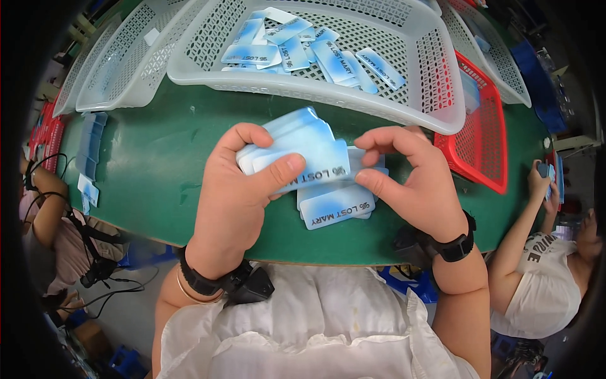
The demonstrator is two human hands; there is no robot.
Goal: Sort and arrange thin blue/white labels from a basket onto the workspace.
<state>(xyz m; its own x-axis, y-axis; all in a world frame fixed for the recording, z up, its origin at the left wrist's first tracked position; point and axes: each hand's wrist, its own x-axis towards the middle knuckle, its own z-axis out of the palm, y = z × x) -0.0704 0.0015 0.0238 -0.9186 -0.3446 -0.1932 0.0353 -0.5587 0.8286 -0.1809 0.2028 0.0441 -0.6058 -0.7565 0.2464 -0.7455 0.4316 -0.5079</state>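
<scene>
My left hand (237, 183) is closed around a fanned stack of blue-and-white flat pieces (303, 150), the thumb lying across the top one. They are rectangular, with rounded corners and dark printing along one edge. Just to the right, my right hand (410, 174) has thumb and forefinger apart beside the stack's right end, with other fingers curled behind. I make out nothing held in it; whether it touches the stack's edge I cannot tell. Below both hands, a loose pile of the same pieces (338, 205) lies on the green table (151, 170), partly covered by the held stack.
A white perforated basket (379, 104) with several such pieces stands beyond my hands. More white baskets (120, 79) are at far left, and a red basket (483, 148) is at right. Co-workers sit both sides; one person's hands (544, 189) hold something small at right.
</scene>
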